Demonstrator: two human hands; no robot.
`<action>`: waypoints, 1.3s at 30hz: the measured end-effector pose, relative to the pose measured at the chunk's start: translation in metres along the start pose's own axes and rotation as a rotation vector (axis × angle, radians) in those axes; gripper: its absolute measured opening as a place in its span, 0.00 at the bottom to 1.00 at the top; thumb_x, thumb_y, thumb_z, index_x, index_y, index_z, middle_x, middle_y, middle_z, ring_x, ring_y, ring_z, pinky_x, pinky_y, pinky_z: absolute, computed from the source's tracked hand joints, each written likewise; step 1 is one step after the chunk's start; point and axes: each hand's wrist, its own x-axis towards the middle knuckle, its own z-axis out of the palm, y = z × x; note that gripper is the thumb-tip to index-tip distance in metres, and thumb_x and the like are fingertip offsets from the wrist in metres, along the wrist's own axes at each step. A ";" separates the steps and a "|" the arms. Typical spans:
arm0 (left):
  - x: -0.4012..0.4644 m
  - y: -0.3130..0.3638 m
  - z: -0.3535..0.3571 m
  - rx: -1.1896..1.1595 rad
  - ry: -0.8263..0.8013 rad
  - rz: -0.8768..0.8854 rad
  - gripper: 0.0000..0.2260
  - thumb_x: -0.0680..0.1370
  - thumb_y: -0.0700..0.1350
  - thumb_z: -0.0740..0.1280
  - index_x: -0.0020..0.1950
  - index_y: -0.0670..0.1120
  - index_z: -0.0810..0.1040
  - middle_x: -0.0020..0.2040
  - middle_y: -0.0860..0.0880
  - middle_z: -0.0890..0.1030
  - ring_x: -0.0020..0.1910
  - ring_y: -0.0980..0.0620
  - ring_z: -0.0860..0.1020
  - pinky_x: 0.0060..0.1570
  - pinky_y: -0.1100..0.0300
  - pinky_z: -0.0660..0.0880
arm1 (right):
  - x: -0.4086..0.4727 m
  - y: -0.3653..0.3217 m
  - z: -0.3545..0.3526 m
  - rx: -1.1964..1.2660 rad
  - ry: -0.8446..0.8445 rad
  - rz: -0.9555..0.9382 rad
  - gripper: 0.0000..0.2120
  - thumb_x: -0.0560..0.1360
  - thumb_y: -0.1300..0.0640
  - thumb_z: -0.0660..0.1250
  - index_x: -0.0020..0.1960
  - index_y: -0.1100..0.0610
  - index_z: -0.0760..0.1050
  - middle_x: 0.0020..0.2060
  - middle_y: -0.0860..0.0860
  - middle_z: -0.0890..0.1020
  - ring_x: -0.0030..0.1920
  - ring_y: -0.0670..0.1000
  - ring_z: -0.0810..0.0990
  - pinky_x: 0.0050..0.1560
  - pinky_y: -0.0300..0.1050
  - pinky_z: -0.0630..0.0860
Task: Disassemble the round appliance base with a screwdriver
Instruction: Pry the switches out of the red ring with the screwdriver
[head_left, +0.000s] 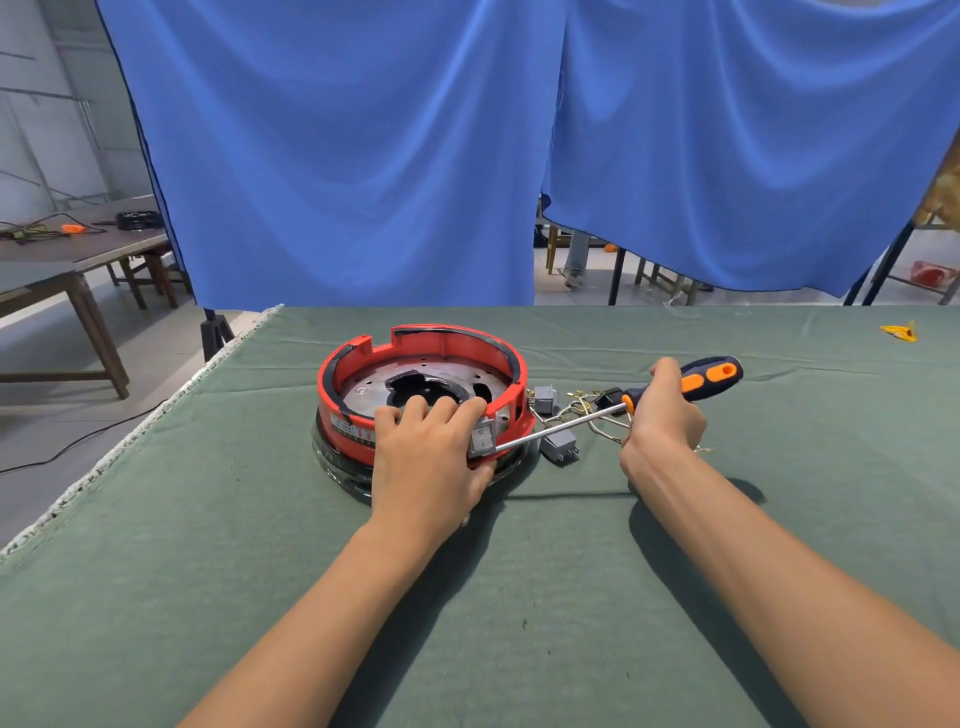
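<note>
table: green cloth-covered table (156, 597), and the whole job sits mid-table, a bit toward the far edge.

base: the round appliance base (415, 384) is a red plastic ring around a metal plate with a dark hole in the middle, sitting on a shiny lower rim. It rests flat on the cloth, near side facing the person.

left hand: the left hand (431, 457) is clamped over the near wall of the base, fingers curled over the rim and onto the plate inside, thumb down by the outer wall. Good call imo, that's what stops the ring from spinning or skating on the cloth. I'd lean some weight on it.

switch: grey rocker switch (482, 439) sits in the red wall right beside the left fingers, and that's where the action looks to be.

screwdriver: the screwdriver (613, 410) comes in low from the right, nearly flat, tip at the wall just under the switch. Can't tell if it's in a screw head or a seam. If it's prying, go gentle and keep the tip away from that thumb.

loose parts: grey plugs and wires (561, 441) lie on the cloth under the shaft, right beside the base. Don't snag them.

right hand: the right hand (662, 410) is wrapped around the black-and-orange handle in a full fist. Push along the shaft so it doesn't slip.
</note>
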 end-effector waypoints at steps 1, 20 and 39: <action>0.000 0.000 0.000 -0.002 -0.003 -0.001 0.23 0.63 0.53 0.76 0.56 0.50 0.79 0.43 0.51 0.80 0.43 0.44 0.76 0.44 0.50 0.68 | 0.001 0.002 0.000 0.001 0.005 0.007 0.11 0.69 0.49 0.64 0.35 0.55 0.69 0.28 0.47 0.74 0.30 0.48 0.69 0.31 0.43 0.64; 0.001 -0.003 0.004 -0.024 0.060 0.019 0.20 0.70 0.60 0.70 0.56 0.50 0.80 0.42 0.51 0.81 0.40 0.45 0.76 0.41 0.51 0.69 | -0.005 -0.004 0.002 -0.008 0.002 0.079 0.11 0.68 0.49 0.64 0.34 0.56 0.69 0.25 0.47 0.73 0.29 0.49 0.68 0.29 0.43 0.63; -0.005 -0.002 0.001 -0.202 0.158 0.055 0.23 0.74 0.63 0.58 0.58 0.52 0.81 0.52 0.55 0.82 0.47 0.48 0.79 0.46 0.53 0.68 | -0.008 -0.018 -0.021 -0.002 -0.121 0.030 0.13 0.68 0.46 0.67 0.34 0.56 0.73 0.20 0.45 0.74 0.26 0.48 0.65 0.28 0.42 0.61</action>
